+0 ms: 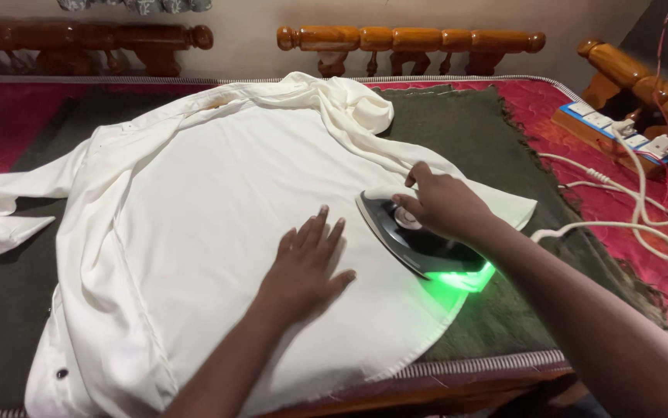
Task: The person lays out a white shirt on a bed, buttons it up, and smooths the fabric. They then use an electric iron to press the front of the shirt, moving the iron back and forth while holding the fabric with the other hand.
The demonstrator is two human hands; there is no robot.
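A white shirt (210,201) lies spread back-up over a dark green blanket (458,124) on a bed. My left hand (307,263) rests flat on the shirt's middle, fingers apart. My right hand (446,203) grips the handle of a black and grey electric iron (419,240), which sits on the shirt's right side, nose pointing to the upper left. A green light glows at the iron's rear end (465,277).
The iron's white cord (628,224) runs right across a red bedcover (620,178) to a power strip (620,131) at the right edge. Wooden bed rails (411,39) stand at the back and right. A shirt sleeve (1,209) trails off left.
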